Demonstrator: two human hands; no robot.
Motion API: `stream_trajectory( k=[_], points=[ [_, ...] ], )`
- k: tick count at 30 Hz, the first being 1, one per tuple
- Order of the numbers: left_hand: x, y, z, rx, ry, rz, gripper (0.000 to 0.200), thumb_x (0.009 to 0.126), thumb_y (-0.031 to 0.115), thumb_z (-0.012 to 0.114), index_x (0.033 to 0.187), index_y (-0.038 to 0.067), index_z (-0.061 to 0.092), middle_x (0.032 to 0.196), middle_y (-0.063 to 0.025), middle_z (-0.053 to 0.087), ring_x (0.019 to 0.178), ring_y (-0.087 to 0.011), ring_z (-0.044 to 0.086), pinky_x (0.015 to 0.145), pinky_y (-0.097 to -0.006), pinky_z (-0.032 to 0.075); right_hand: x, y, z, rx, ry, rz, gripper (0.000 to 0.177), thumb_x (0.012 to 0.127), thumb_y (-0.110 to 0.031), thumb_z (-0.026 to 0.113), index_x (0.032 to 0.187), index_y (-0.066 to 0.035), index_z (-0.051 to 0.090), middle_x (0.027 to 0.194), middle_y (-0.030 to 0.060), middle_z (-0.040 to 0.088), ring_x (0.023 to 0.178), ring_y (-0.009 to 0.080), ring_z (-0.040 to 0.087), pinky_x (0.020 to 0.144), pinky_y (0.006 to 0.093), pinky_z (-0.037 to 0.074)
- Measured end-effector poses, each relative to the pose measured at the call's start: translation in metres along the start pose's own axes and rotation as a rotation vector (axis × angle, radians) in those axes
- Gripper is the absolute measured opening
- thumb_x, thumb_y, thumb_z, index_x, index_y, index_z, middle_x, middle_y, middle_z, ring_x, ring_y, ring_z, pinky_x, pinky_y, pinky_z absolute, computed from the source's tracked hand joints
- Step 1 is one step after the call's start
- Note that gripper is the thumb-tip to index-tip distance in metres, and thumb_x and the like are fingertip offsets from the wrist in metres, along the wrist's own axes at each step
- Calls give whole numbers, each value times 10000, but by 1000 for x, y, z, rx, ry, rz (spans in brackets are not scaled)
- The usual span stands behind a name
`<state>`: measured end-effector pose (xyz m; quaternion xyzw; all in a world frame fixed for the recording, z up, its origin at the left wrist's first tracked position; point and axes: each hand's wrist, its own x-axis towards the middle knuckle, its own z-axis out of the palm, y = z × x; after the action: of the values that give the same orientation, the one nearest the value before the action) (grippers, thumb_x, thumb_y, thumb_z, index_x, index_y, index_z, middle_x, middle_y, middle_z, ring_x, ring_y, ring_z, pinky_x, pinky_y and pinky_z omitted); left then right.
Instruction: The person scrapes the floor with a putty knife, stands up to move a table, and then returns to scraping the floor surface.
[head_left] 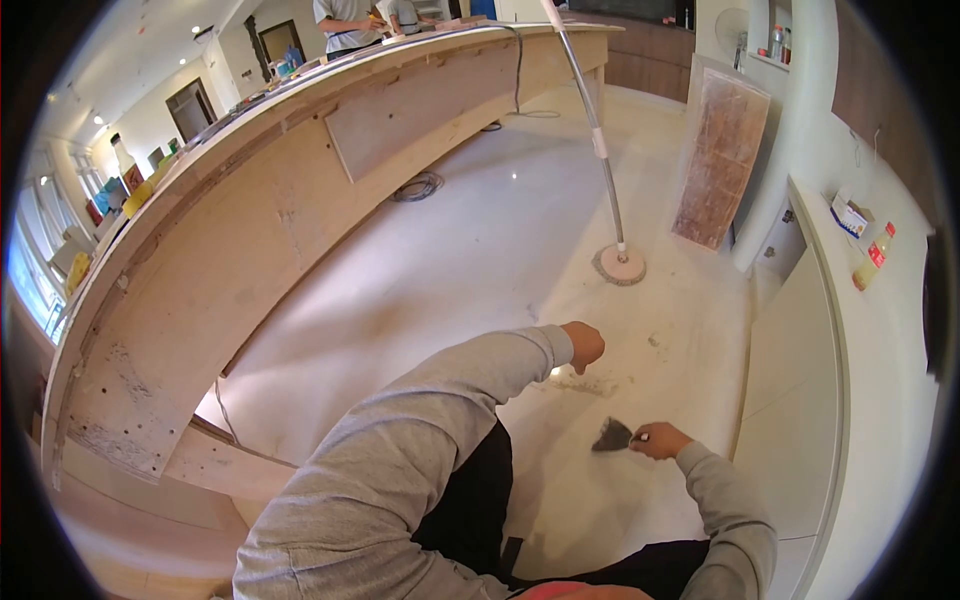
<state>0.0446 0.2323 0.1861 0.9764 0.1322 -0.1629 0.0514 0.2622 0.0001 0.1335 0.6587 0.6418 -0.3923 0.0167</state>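
Observation:
My right hand [660,440] is closed round the handle of a scraper [612,436], whose wide dark blade rests on or just above the pale floor [590,490]. Farther forward and to the left, my left hand [583,347] hangs over the floor with its fingers bent downward; whether anything is between them is hidden. Dirt marks [590,385] lie on the floor just beyond and below it. A mop [621,264] stands upright ahead of my hands, its round head on the floor.
A long curved wooden counter [270,210] runs along the left, with coiled cable [417,186] at its foot. A wooden panel [722,160] leans at the back right. White cabinets [795,400] line the right, with a bottle [874,257] on top. Other people [345,25] are behind the counter.

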Motion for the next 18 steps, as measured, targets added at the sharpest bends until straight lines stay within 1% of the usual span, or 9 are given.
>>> stream_trajectory(
  k=[3,7,9,10,12,13,15,17,18],
  points=[
    [4,6,0,35,-65,-35,278,681,281,814,868,86,752,847,-121,723,834,-320,689,732,-433,549,7,12,-6,-100,170,-78,363,801,-388,690,1001,-87,727,973,166,708,925,336,671,834,417,525],
    [3,12,-2,46,-80,-36,259,684,282,810,841,85,753,849,-133,722,846,-327,689,737,-437,547,3,8,-17,-94,267,-79,354,790,-363,709,988,-69,721,949,166,712,882,338,676,809,416,531],
    [3,13,-5,21,-149,-10,373,731,316,793,999,64,731,881,-135,721,860,-315,694,727,-429,554,-1,-1,-23,-55,288,-81,347,795,-350,714,986,-60,716,940,170,713,872,334,680,799,408,534],
    [0,15,-5,22,-151,-9,373,731,316,793,999,64,731,881,-135,721,860,-315,694,727,-429,554,-5,-9,-25,43,350,-83,352,804,-345,717,987,-44,699,907,178,708,848,331,679,780,401,533],
    [-7,20,-4,-611,18,-321,574,760,409,762,1184,41,642,823,-129,703,788,-271,690,642,-371,570,-3,-16,-25,142,412,-82,359,814,-340,720,987,-27,681,874,185,704,823,328,679,760,393,532],
    [-7,20,-4,-609,17,-319,574,760,409,762,1184,41,642,823,-129,703,788,-271,690,642,-371,570,1,-18,-25,218,466,-96,363,828,-339,717,994,-21,661,818,171,691,748,290,668,697,374,525],
    [-5,19,-6,-933,82,-411,724,797,416,760,1310,-36,521,872,-147,703,784,-225,693,651,-322,590,5,-22,-28,296,521,-108,367,843,-338,715,1002,-15,640,762,156,679,673,251,657,633,354,518],
    [-1,12,-6,-1002,87,-357,670,793,378,775,1255,-52,549,858,-142,698,758,-210,688,651,-324,593,0,-38,-39,541,428,-85,358,863,-331,708,1027,-27,614,686,90,627,548,152,578,514,308,467],
    [0,9,-6,-1073,94,-303,616,789,339,791,1200,-68,578,844,-137,692,732,-196,683,651,-326,595,-1,-41,-40,544,429,-86,358,863,-331,708,1027,-27,614,686,90,627,548,152,578,514,308,467]
  ],
)
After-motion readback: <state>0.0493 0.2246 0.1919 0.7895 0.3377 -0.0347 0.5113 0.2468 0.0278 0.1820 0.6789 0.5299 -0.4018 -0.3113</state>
